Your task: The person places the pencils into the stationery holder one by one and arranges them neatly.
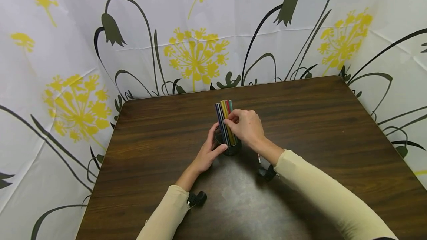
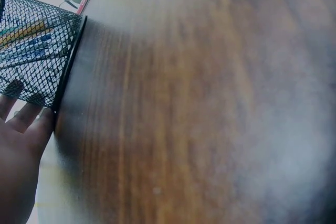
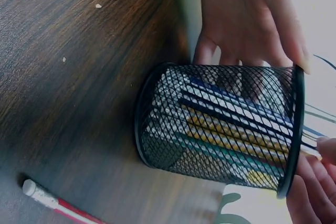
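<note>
A black mesh pencil cup (image 3: 220,124) stands upright on the table, holding several pencils (image 1: 224,121) in purple, black, white, yellow, red and teal. My left hand (image 1: 206,155) holds the cup from its left side, thumb at the rim. In the left wrist view, fingertips of the left hand (image 2: 21,140) rest against the mesh near the base. Above the rim, my right hand (image 1: 247,124) pinches a pencil among the others between thumb and fingers. Which pencil it grips is partly hidden. A red-and-white pencil (image 3: 68,208) with a white end lies on the table beside the cup.
The dark wood-grain table (image 1: 160,132) has its far edge behind the cup. A white curtain (image 1: 140,29) with yellow and dark green flowers hangs behind and around it. Small black wrist cameras (image 1: 197,198) sit at both cuffs.
</note>
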A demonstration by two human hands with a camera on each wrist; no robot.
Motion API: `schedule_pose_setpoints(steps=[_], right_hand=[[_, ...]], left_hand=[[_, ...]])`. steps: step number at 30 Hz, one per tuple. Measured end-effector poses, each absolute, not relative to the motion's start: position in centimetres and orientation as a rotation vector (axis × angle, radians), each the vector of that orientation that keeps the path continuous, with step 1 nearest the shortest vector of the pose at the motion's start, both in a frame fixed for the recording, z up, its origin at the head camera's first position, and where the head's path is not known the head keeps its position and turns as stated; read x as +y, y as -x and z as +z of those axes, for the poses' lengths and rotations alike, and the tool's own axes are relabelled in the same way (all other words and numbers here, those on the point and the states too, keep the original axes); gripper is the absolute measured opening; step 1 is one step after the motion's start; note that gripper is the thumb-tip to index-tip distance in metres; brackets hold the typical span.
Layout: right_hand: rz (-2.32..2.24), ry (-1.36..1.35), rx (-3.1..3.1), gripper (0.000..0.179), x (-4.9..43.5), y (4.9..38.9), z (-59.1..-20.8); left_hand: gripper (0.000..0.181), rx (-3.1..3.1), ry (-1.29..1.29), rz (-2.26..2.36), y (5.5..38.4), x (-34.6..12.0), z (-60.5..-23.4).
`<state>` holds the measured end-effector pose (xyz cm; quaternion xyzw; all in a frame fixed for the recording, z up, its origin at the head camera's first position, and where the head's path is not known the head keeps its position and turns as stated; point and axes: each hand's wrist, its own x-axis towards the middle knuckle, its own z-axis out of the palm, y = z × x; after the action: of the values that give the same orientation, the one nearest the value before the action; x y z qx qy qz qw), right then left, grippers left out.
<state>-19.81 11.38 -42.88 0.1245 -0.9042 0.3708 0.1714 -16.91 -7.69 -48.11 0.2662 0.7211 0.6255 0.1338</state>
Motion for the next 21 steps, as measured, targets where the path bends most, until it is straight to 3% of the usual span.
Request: schedule_pose_setpoints(steps=[9, 21], right_hand=[[1.161, -0.186, -2.426, 0.022, 14.3, 20.8, -42.8], [1.082, 0.189, -2.965, 0.024, 18.8, 22.0, -48.2]], left_hand=[[0.074, 2.07, -0.786, 1.862, 16.9, -7.6, -48.0], [0.074, 2.089, -0.774, 1.856, 16.8, -7.6, -48.3]])
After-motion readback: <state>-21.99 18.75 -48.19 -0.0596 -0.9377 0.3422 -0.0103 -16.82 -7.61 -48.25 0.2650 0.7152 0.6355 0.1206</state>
